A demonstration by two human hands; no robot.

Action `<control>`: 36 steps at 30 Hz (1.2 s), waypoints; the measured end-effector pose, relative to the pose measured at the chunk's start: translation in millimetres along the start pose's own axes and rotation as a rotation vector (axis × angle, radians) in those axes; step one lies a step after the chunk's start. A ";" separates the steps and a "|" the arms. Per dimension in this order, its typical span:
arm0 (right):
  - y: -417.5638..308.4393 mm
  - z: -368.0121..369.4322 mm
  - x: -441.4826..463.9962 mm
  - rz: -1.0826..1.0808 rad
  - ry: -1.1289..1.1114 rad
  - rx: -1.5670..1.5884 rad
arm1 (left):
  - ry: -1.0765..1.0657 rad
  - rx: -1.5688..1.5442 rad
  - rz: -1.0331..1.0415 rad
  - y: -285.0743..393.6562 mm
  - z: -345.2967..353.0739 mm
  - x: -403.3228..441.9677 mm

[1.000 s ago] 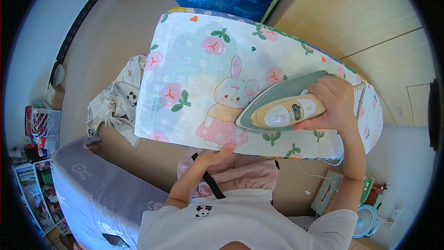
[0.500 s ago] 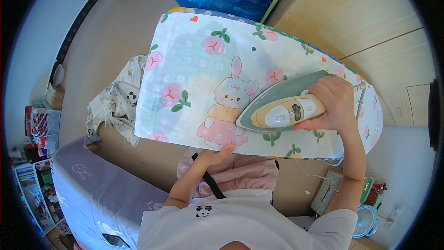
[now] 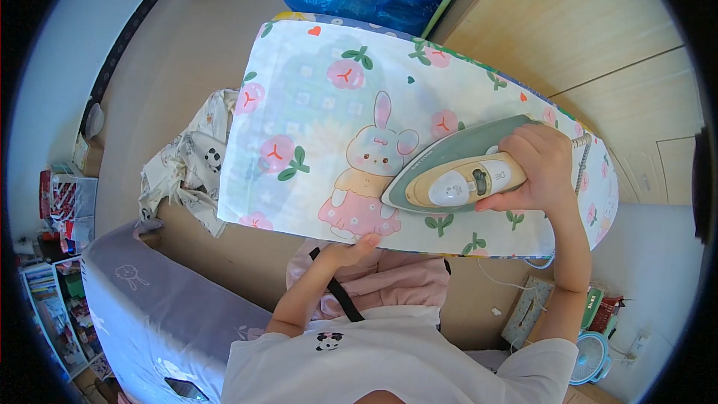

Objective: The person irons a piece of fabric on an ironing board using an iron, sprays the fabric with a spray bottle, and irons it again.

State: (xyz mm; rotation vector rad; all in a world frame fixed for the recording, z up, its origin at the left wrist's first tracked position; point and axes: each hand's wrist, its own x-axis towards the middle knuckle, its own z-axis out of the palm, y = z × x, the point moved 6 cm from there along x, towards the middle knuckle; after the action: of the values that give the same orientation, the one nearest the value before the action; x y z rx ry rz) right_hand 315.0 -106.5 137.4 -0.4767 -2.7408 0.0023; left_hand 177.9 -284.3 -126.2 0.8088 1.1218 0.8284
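Right hand (image 3: 537, 166) wrapped round iron (image 3: 452, 176), which rests on printed cloth (image 3: 307, 105).
Cloth spreads left of that hand; left hand (image 3: 345, 255) has thumb over near edge, fingers hidden, can't tell grip.

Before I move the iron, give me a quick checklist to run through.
1. Right hand gripping the iron: ok.
2. Left hand at the near edge of the printed cloth, apart from the iron: ok.
3. Printed cloth around the iron without large folds: ok.
4. Printed cloth beneath the iron free of creases: cannot tell, hidden.
5. Iron hot enough: cannot tell.
6. Cord plugged in: cannot tell.
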 end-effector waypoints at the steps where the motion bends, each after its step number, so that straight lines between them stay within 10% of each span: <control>1: -0.1 0.0 0.0 -0.003 -0.002 -0.002 | 0.006 -0.006 -0.014 0.8 0.2 -0.6; 14: 5.7 2.5 -12.0 0.040 0.039 0.011 | 0.150 0.616 0.559 -257.3 -130.4 27.6; 17: 7.5 3.7 -12.8 0.065 0.012 0.026 | 0.184 0.020 0.076 -21.3 -19.2 -3.3; 36: 4.8 0.1 -15.5 0.094 0.058 0.018 | -0.178 0.057 0.207 5.2 -1.7 7.5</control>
State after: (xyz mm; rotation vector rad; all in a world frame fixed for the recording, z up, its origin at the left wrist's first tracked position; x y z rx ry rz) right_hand 330.2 -107.0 131.6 -0.5911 -2.6569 0.0364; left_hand 177.2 -275.1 -125.2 1.0387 0.9182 0.8800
